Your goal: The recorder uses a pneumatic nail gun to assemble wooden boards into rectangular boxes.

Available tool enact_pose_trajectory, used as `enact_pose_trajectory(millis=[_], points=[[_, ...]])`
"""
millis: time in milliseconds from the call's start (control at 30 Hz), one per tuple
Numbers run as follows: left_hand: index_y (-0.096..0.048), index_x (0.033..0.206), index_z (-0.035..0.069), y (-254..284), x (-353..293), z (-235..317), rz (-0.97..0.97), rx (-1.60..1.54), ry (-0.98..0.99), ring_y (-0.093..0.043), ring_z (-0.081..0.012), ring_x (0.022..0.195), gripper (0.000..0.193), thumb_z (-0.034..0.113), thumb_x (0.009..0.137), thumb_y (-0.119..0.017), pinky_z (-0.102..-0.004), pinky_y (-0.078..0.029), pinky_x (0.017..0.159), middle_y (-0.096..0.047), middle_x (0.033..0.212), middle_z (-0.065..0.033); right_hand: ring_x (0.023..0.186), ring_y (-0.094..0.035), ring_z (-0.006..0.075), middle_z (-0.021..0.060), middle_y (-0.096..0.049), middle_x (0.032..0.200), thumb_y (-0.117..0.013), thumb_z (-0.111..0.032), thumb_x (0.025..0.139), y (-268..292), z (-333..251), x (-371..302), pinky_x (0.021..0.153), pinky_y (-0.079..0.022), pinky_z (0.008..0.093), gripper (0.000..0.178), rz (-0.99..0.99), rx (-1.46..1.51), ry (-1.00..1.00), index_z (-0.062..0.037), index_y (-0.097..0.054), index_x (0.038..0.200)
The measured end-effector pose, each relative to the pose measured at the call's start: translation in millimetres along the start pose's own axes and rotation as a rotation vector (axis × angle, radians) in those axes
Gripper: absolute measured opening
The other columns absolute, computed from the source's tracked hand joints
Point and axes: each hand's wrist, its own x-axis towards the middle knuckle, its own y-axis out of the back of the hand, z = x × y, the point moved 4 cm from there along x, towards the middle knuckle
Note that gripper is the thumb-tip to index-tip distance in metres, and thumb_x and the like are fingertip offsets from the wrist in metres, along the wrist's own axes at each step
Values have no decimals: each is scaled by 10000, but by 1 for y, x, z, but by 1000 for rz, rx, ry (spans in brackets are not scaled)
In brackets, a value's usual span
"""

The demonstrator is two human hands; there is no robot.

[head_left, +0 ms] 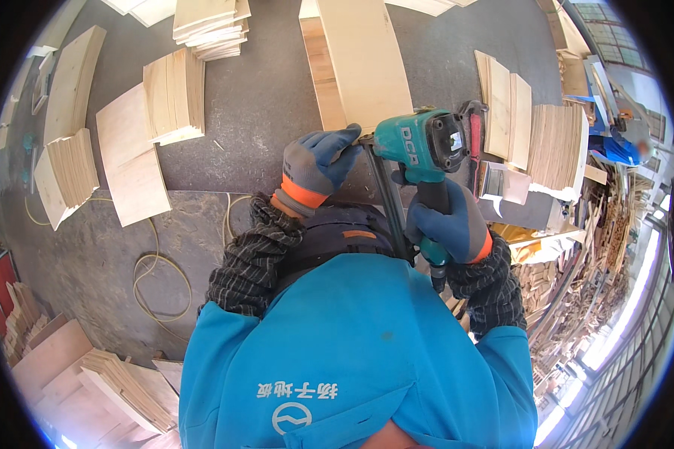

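A teal nail gun (410,142) with a black cap is held in my right hand (457,222), whose gloved fingers wrap round its dark grip. Its nose meets the near end of a long pale wooden board (367,60). A long dark magazine (388,196) runs from the nose back toward my body. My left hand (316,168), in a grey and blue glove with an orange cuff, pinches the board's near corner beside the nose. A second, darker wooden strip (321,75) lies along the board's left side.
Stacks of thin wooden panels (174,96) stand on the dark work surface at left, with more panel stacks (554,150) at right. A red-handled tool (475,135) lies right of the nail gun. A yellowish hose (157,258) coils at lower left. Scrap wood (577,299) piles up at right.
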Motion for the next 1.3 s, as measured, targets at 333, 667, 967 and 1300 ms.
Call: enact_pose_trajectory(millis=[333, 667, 967, 1300], points=[[-814, 1157, 74, -1, -2, -2, -3, -21, 18, -805, -311, 925, 313, 133, 856, -881, -393, -646, 830, -819, 1060, -148, 745, -645, 107, 41, -681, 852, -688, -107, 858, 6, 1, -10, 681, -534, 306, 441, 15, 178, -17, 33, -686, 1276], [-815, 1066, 82, -3, 1, 2, 44, -28, 24, -801, -300, 882, 223, 146, 857, -855, -400, -645, 786, -826, 1034, -114, 666, -654, 138, 69, -689, 784, -673, -104, 851, 14, 8, -10, 626, -529, 313, 291, 100, 135, -28, 41, -681, 1103], [-811, 1039, 85, -3, 0, 0, 51, -1, 14, -806, -286, 898, 205, 139, 847, -857, -395, -646, 809, -830, 1053, -96, 646, -637, 131, 63, -670, 744, -653, -89, 869, 26, 1, -18, 605, -509, 298, 523, 65, 150, 27, 56, -625, 1370], [-812, 1037, 85, -3, 0, 1, 44, -38, 49, -806, -292, 889, 205, 131, 844, -863, -399, -643, 805, -830, 1042, -95, 622, -633, 144, 69, -676, 700, -624, -145, 824, 36, 3, -13, 605, -493, 285, 615, 135, 93, 21, 176, -596, 1347]])
